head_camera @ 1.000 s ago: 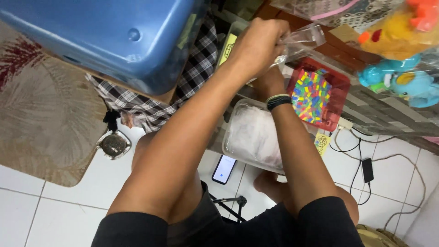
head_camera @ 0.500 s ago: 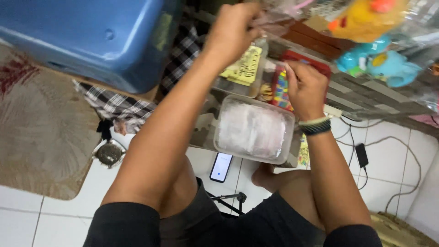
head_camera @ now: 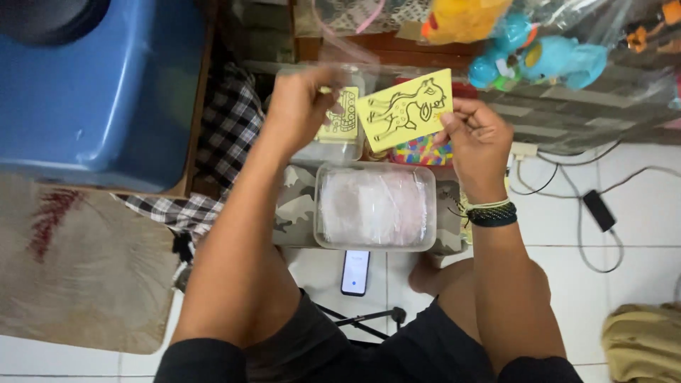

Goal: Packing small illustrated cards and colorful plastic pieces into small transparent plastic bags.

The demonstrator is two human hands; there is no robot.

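Yellow card (head_camera: 406,108): a rectangular sheet, held up above the clear box (head_camera: 374,206) and in front of the shelf of toys. Its long axis runs left to right, tilted so the right end sits higher than the left. The printed face is toward the camera. It carries a black outline drawing of a four-legged animal, head at the upper right, legs toward the lower edge. The surface is flat, with no visible crease.

Left hand (head_camera: 301,106): raised just left of the card, fingers closed on a clear plastic sleeve (head_camera: 340,113) that holds a second pale yellow card with a black outline figure. The sleeve's long axis is roughly upright. Whether the left fingers also touch the yellow card's left edge cannot be told.

Right hand (head_camera: 477,135): fingers pinched shut on the card's right edge. A dark braided band (head_camera: 491,213) sits on that wrist.

Surroundings, left to right: blue tub (head_camera: 99,92), checked cloth (head_camera: 227,128), clear lidded box with white contents on a camouflage-patterned surface, phone (head_camera: 355,272) on the tiled floor below it, a multicoloured panel (head_camera: 422,150) behind the card's lower edge, bagged toys (head_camera: 525,57) at upper right, cables and a black adapter (head_camera: 599,210) at right.

Change from half a second ago: the right hand then rested low by the multicoloured panel; it is now raised and holding the card. The card's drawing was not then in view.
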